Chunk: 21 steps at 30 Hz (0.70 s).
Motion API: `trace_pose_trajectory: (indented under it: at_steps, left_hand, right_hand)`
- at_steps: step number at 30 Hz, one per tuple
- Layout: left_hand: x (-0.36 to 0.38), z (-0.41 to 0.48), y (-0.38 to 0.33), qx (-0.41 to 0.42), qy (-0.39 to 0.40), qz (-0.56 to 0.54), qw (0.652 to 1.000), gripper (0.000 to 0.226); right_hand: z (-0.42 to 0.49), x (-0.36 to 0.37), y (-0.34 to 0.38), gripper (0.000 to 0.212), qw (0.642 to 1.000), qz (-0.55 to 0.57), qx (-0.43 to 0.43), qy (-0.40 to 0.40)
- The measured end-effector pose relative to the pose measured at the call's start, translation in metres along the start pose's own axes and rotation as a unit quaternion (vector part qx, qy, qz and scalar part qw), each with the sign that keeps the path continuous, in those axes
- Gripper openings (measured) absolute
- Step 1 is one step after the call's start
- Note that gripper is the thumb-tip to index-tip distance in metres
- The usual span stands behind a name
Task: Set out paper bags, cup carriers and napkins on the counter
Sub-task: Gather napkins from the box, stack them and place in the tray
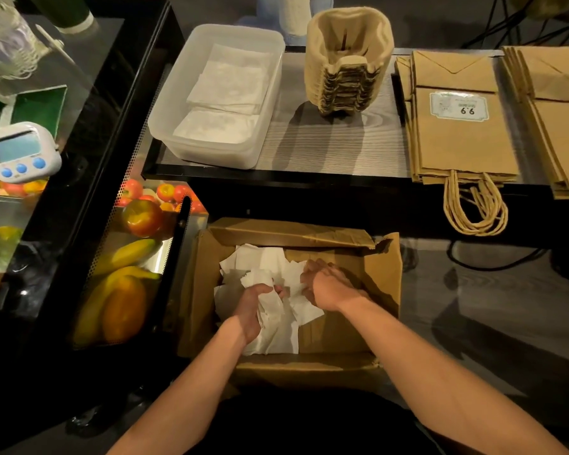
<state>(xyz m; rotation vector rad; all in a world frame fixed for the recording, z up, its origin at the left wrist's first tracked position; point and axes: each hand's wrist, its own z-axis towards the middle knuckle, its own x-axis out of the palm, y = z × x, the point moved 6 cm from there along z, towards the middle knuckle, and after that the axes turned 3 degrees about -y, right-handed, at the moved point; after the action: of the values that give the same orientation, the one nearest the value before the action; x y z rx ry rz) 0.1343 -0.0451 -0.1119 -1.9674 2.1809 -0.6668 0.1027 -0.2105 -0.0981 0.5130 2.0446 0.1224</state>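
An open cardboard box (383, 274) sits below the counter with loose white napkins (270, 261) heaped inside. My left hand (252, 308) grips a bunch of those napkins. My right hand (324, 285) reaches into the pile beside it, fingers curled on napkins. On the counter, a clear plastic tub (178, 103) holds folded napkins (230, 83). A stack of pulp cup carriers (347, 60) stands to its right. Two piles of flat brown paper bags lie further right, one (460, 139) with a label and one (559, 110) at the frame edge.
A glass display case (89, 178) with fruit stands to the left, carrying a white digital timer (20, 151). The bag handles (473, 208) hang over the counter's front edge. Dark cables lie on the floor at right.
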Motion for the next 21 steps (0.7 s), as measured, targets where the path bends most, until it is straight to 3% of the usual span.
trace_pose_trajectory:
  at_steps: [2,4,9,13,17,21]
  left_hand:
    - [-0.003,0.002,0.001,-0.005,-0.007,-0.007,1.000,0.022]
    - [-0.005,0.004,0.002,-0.015,-0.007,-0.021,1.000,0.021]
    - [-0.006,0.011,0.008,-0.027,-0.006,-0.039,0.999,0.020]
    - [-0.002,0.014,0.009,-0.008,-0.003,-0.012,1.000,0.022]
    - [0.001,0.009,0.007,-0.001,-0.003,-0.007,1.000,0.025]
    - [0.000,0.003,0.005,-0.003,-0.002,0.005,1.000,0.027]
  right_hand:
    - [0.000,0.007,0.001,0.050,1.000,-0.006,0.016,-0.003]
    - [-0.004,0.012,-0.003,0.057,0.996,0.064,0.050,-0.025]
    - [-0.015,0.022,-0.023,0.038,0.985,0.141,0.096,-0.018]
    - [-0.015,0.009,-0.029,0.040,0.981,0.156,0.096,-0.062]
    - [0.001,0.005,-0.014,0.043,0.982,0.155,0.105,-0.035]
    - [0.012,0.023,-0.007,0.053,0.967,0.192,0.167,-0.022]
